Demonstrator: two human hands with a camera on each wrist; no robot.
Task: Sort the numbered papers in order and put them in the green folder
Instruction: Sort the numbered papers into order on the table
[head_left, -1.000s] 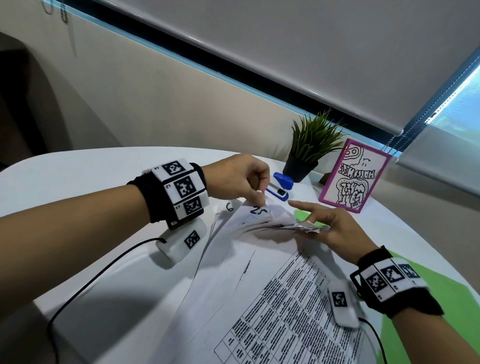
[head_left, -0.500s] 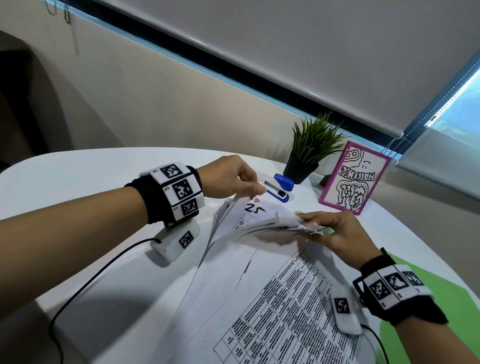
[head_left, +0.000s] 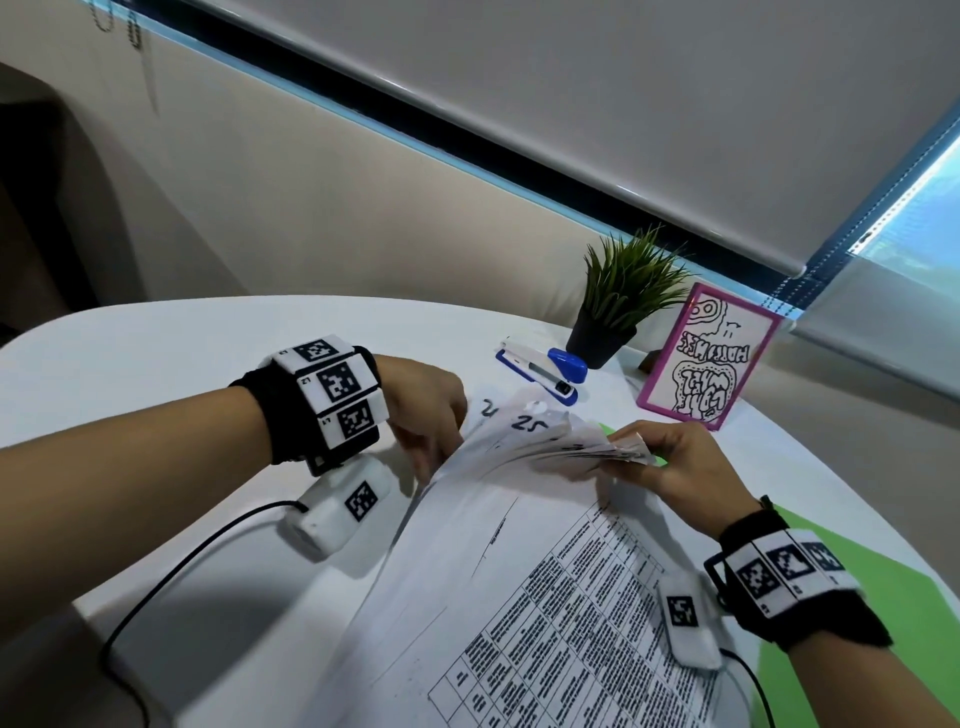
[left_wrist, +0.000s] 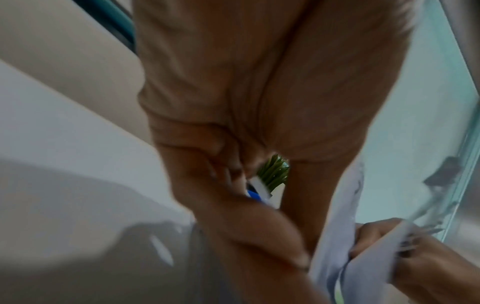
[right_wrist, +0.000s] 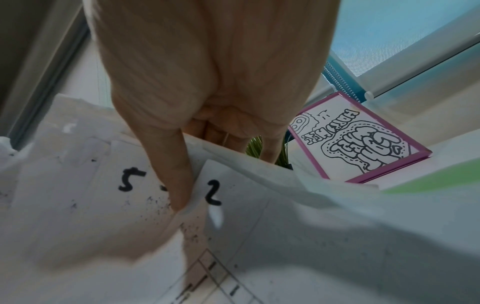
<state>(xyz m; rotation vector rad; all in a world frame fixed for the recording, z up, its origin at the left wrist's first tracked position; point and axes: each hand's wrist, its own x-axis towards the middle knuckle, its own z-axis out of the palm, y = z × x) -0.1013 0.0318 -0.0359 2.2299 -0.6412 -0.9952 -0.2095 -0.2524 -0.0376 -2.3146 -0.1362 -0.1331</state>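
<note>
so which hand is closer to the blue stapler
Left. The left hand sits just to the near left of the blue stapler; the right hand grips the paper stack's corner farther off.

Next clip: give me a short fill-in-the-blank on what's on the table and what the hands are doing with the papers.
1. The handwritten number on the lifted sheet reads ____.
2. The right hand grips the fanned corners of the ____.
3. The stapler beside the potted plant is white and ____.
4. The drawing stands in a ____ frame.

Missing words: 25; papers; blue; pink
</note>
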